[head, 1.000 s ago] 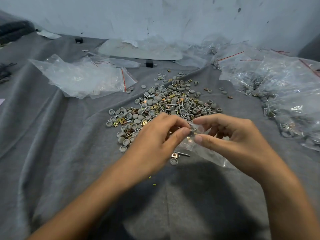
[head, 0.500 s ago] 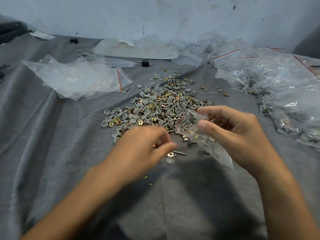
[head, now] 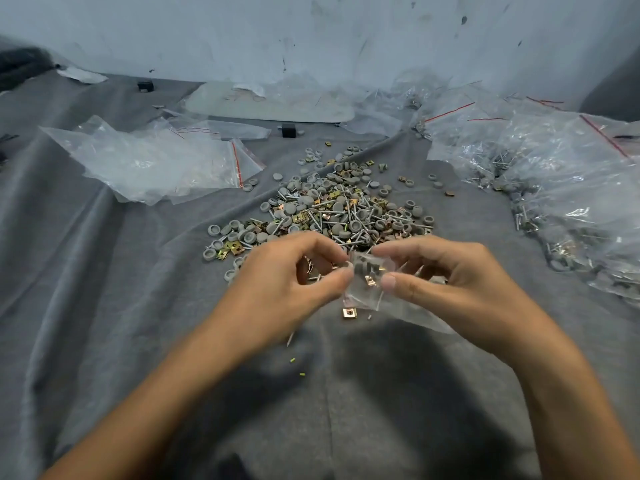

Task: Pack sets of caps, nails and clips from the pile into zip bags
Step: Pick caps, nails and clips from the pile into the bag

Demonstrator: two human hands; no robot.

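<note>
Over grey cloth near the pile, a light, limp, slippery zip bag is pinched by left hand and right hand at its upper edge, judged the surest hold

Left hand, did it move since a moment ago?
Yes. The left hand moved away from the lone brass square clip, toward the clear plastic zip bag.

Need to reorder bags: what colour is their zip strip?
Red, on the clear plastic zip bags, head view.
</note>
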